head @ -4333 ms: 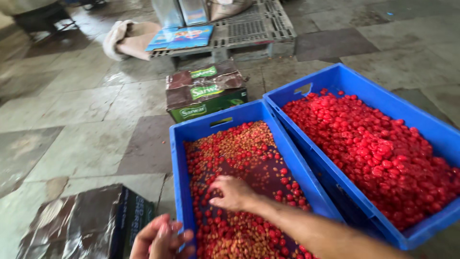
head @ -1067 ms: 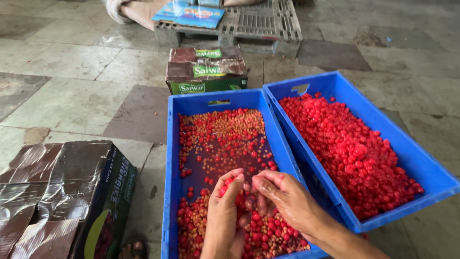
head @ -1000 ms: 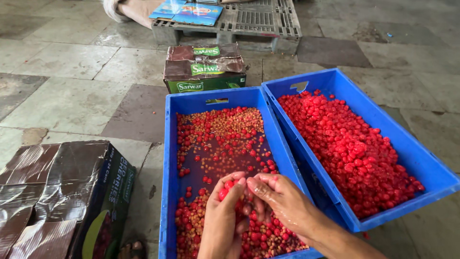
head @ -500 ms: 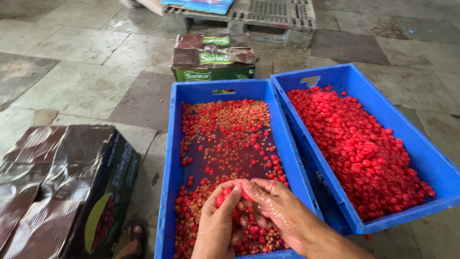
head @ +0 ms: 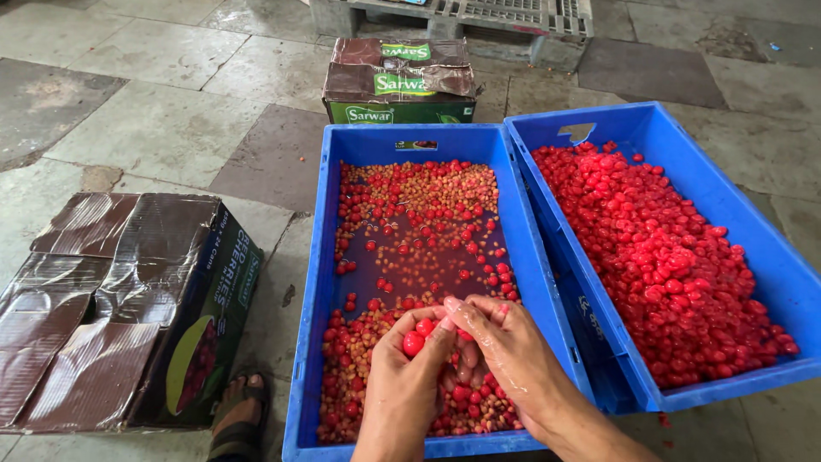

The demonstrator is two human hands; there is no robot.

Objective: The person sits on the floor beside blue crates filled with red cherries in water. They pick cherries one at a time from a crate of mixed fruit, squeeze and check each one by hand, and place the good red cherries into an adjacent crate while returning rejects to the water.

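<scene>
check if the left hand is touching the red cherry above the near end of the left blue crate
Touching. The head view shows the left hand pinching a red cherry at its fingertips, with the right hand pressed against it above the left blue crate.

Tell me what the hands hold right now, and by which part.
The left hand pinches one red cherry by its round sides at the fingertips. Right hand cups close; its contents cannot be told.

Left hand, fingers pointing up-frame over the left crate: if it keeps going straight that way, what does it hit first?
Probably the loose cherries and pits in red liquid mid-crate, just beyond the left hand. Its height above them is unclear; held level, the blue crate's far wall comes next.
</scene>
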